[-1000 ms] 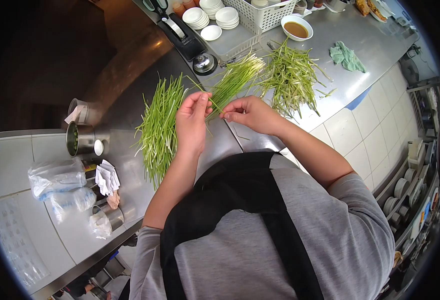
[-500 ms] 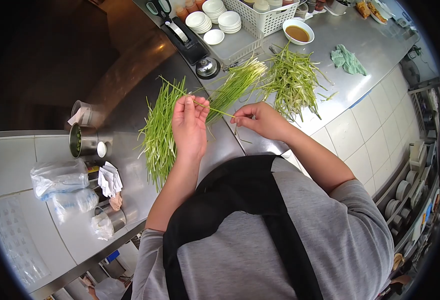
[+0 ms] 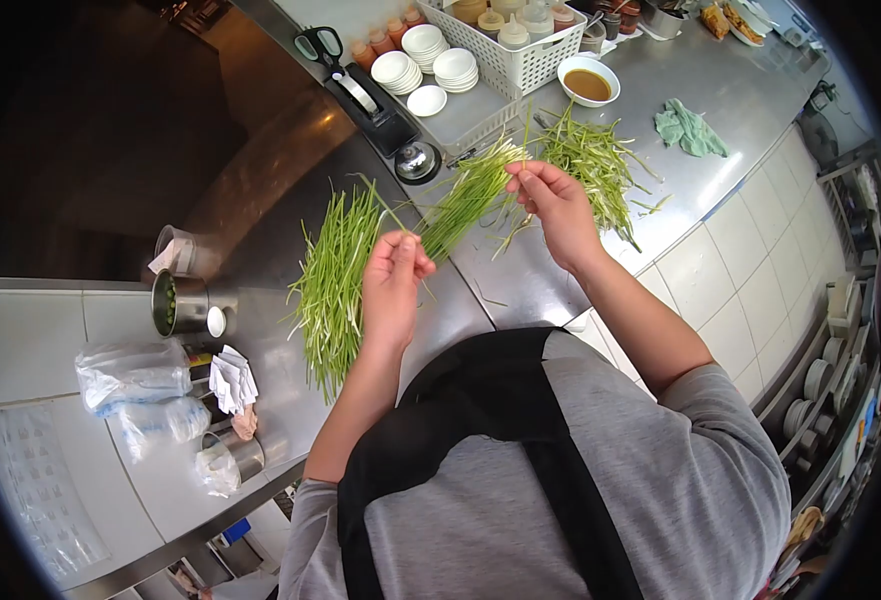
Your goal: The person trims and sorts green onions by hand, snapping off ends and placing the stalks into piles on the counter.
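Observation:
My left hand [image 3: 392, 285] pinches a thin green stalk [image 3: 384, 208] between thumb and fingers, beside the left pile of long green stalks [image 3: 332, 295]. My right hand [image 3: 557, 205] is closed in a pinch on a thin green strand [image 3: 526, 130], near the white ends of the middle bunch [image 3: 467, 200]. Behind my right hand lies a looser heap of paler green pieces [image 3: 598, 165]. All three piles rest on the steel counter [image 3: 440, 310].
Behind the piles are a bell [image 3: 417, 162], a tape dispenser [image 3: 372, 108], stacked white dishes [image 3: 455, 70], a white basket [image 3: 520, 62] and a bowl of brown sauce [image 3: 588, 85]. A green cloth [image 3: 692, 128] lies at right; a metal pot [image 3: 182, 303] stands at left.
My hands have moved apart. The right one has gone up towards the heap of paler pieces with a strand; the left one keeps a stalk. The view has shifted slightly.

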Tool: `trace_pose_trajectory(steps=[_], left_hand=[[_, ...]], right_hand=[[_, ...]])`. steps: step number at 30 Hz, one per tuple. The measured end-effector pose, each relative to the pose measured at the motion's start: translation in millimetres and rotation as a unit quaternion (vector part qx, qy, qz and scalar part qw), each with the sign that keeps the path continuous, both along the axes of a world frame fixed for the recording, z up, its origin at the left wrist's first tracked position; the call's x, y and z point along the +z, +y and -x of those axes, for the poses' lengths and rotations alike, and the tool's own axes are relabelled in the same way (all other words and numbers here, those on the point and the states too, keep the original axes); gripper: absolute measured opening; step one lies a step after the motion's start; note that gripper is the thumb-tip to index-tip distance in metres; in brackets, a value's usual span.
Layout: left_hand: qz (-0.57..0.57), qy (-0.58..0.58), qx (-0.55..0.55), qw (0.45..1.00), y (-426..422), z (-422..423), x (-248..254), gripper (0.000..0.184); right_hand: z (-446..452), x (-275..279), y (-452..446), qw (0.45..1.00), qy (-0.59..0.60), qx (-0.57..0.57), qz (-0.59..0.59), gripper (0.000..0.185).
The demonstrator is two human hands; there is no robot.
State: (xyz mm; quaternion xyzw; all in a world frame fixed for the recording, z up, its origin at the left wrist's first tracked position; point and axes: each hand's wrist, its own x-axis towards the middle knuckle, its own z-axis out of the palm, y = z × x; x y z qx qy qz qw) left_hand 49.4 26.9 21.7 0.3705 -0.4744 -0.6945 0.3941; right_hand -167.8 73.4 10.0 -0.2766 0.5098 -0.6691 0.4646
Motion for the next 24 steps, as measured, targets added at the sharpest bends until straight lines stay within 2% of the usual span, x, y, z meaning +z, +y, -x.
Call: trace_pose_trajectory(steps=[1, 3, 5, 6, 7, 8, 10, 14, 15, 16, 17, 19, 20, 22, 23, 24], left_hand=[[0.001, 0.000, -0.003, 1.000, 1.8, 0.0, -0.6, 0.011], [0.041, -0.110, -0.085, 0.989, 4.9, -0.2, -1.3, 0.012], [0.060, -0.137, -0.122, 0.981, 8.7, 0.3, 0.2, 0.011], [0.077, -0.163, -0.156, 0.971, 10.6, 0.5, 0.6, 0.011], [0.077, -0.164, -0.156, 0.971, 12.2, 0.5, 0.3, 0.011], [0.080, -0.178, -0.168, 0.966, 13.6, 0.4, -0.1, 0.010], [0.082, -0.193, -0.181, 0.961, 15.5, -1.4, 0.3, 0.010], [0.091, -0.220, -0.194, 0.952, 14.9, -4.0, 1.7, 0.010], [0.088, -0.229, -0.195, 0.950, 14.2, -5.1, 0.9, 0.010], [0.087, -0.228, -0.194, 0.950, 12.8, -6.5, -1.6, 0.010], [0.084, -0.219, -0.183, 0.955, 10.4, -9.0, -5.8, 0.010], [0.079, -0.210, -0.171, 0.959, 3.0, -18.7, -14.5, 0.010], [0.127, -0.254, -0.120, 0.951, -4.3, -27.3, -18.0, 0.011], [0.204, -0.362, -0.036, 0.909, -17.5, -46.1, -11.5, 0.012], [0.232, -0.424, -0.003, 0.875, -23.8, -57.1, -4.4, 0.012], [0.264, -0.474, 0.022, 0.839, -31.4, -71.1, -6.2, 0.011]], right_hand=[[-0.4, 2.3, -0.6, 0.999, 0.016, 0.022, 0.040, 0.018], [-7.9, 0.6, -0.2, 0.994, 0.062, 0.056, 0.068, 0.017], [-13.0, 1.0, -2.5, 0.985, 0.107, 0.091, 0.096, 0.018], [-14.5, 1.8, -4.3, 0.938, 0.297, 0.076, 0.160, 0.021], [-15.9, 2.5, -5.3, 0.852, 0.473, 0.059, 0.218, 0.024], [-16.8, 4.9, -5.4, 0.852, 0.472, 0.059, 0.218, 0.024], [-18.0, 10.6, -4.6, 0.757, 0.611, 0.057, 0.225, 0.027], [-16.1, 5.7, -7.2, 0.735, 0.641, 0.066, 0.209, 0.019], [-18.6, 5.0, -6.4, 0.849, 0.499, 0.086, 0.150, 0.016], [-20.0, 3.6, -6.1, 0.931, 0.339, 0.104, 0.086, 0.013], [-17.2, -1.5, -8.0, 0.931, 0.339, 0.106, 0.085, 0.013], [0.5, -15.2, -14.7, 0.980, 0.167, 0.067, 0.080, 0.013], [15.1, -18.0, -16.5, 0.977, 0.204, 0.047, 0.045, 0.015], [50.3, -18.2, -16.9, 0.912, 0.410, -0.010, -0.016, 0.026], [64.3, -22.8, -15.5, 0.912, 0.410, -0.011, -0.017, 0.026], [76.7, -28.2, -13.8, 0.799, 0.592, -0.067, -0.084, 0.032]])
